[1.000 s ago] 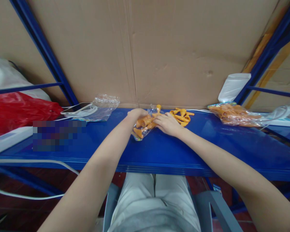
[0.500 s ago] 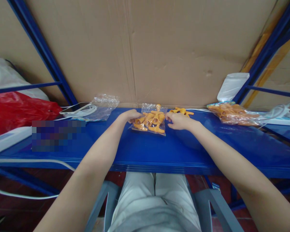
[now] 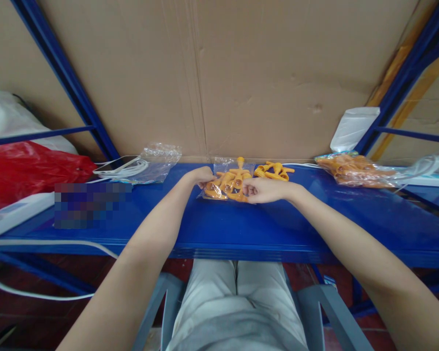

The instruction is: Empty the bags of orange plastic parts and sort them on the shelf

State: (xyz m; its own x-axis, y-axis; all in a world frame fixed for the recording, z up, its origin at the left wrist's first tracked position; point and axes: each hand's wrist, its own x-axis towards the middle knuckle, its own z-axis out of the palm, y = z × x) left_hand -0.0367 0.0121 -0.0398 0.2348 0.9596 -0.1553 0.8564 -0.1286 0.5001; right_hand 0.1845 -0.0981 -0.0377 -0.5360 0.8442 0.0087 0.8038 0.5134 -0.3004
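Note:
A clear plastic bag (image 3: 219,163) lies on the blue tabletop in front of me, filled with several yellow-orange plastic pieces (image 3: 225,183) that have branching arms and hollow ends. My left hand (image 3: 204,176) is closed on the bag's left edge. At the right side of the bag, my right hand (image 3: 260,190) has its fingers curled against the bag; its fingertips are partly hidden. One piece stands out at the bag's far end. Just behind my right hand, more loose yellow pieces (image 3: 276,170) rest on the table.
An emptied-looking clear bag (image 3: 161,161) and coiled white cable (image 3: 128,167) lie to the left, near a red bag (image 3: 32,168). On the right sits another bag of orange pieces (image 3: 354,170). Blue frame posts (image 3: 69,83) and a cardboard wall (image 3: 259,83) bound the table (image 3: 249,229).
My right hand has moved left and slightly nearer to me, from beside the loose pieces onto the bag's right side. My left hand stays at the left edge.

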